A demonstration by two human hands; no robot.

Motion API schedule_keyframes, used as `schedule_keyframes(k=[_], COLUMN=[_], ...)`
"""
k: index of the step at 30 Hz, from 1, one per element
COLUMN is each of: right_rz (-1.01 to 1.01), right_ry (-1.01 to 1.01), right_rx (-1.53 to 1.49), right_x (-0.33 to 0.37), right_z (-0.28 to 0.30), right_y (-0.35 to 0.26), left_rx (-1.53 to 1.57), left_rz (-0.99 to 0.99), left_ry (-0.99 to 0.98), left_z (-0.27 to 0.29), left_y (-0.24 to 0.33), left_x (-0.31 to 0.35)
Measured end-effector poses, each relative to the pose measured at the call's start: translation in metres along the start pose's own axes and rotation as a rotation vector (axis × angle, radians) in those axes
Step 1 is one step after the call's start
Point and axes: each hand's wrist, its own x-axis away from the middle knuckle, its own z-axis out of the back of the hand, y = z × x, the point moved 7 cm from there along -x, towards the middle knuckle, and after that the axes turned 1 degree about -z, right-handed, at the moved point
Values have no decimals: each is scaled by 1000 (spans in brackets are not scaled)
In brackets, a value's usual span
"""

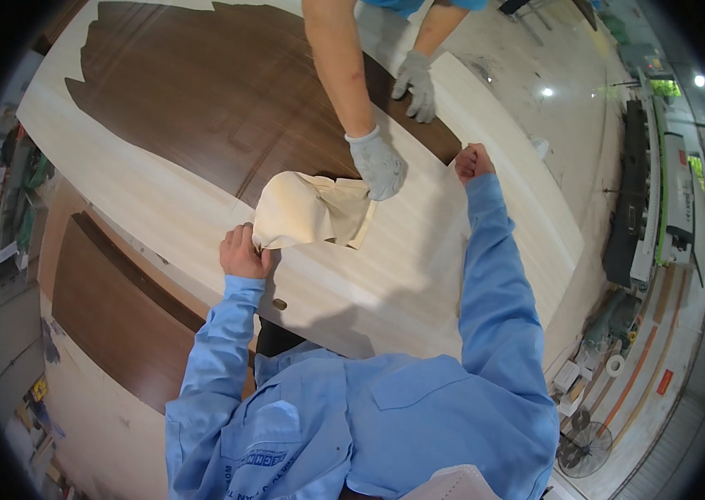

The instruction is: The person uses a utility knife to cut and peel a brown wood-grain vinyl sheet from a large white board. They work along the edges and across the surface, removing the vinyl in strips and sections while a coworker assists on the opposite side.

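Observation:
A large dark brown sheet [202, 92] with an uneven edge, like leather, lies over a pale board [386, 300]. Its near corner is folded back and shows a cream underside [294, 212]. The fingers of my left hand [244, 252] are closed on the tip of that cream flap. Farther right, my right hand [473, 163] is a fist at the end of the brown strip, closed on its corner. Between my hands, a co-worker's grey-gloved hand [376, 165] presses at the fold. The other gloved hand [417, 86] lies on the brown strip beyond.
A curved brown panel [119, 308] rests at my lower left. The board has a small oval hole [280, 305] near my body. Along the right stand a workbench with long strips and a fan [584, 447]. Cluttered shelves [15, 200] line the far left.

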Motion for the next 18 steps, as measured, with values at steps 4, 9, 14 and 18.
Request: schedule_keyframes(k=[4, 9, 14, 18], right_rz=[82, 453, 841, 611], right_ry=[-45, 185, 379, 760], right_rx=[-82, 644, 923, 1609], right_x=[-1, 66, 149, 193], right_z=[-31, -85, -35, 100], right_y=[-10, -113, -167, -32], left_rx=[-35, -26, 45, 464], left_rz=[-30, -32, -46, 23], left_ry=[20, 7, -31, -324], left_z=[3, 2, -13, 21], left_y=[3, -3, -11, -23], left_x=[0, 2, 6, -4])
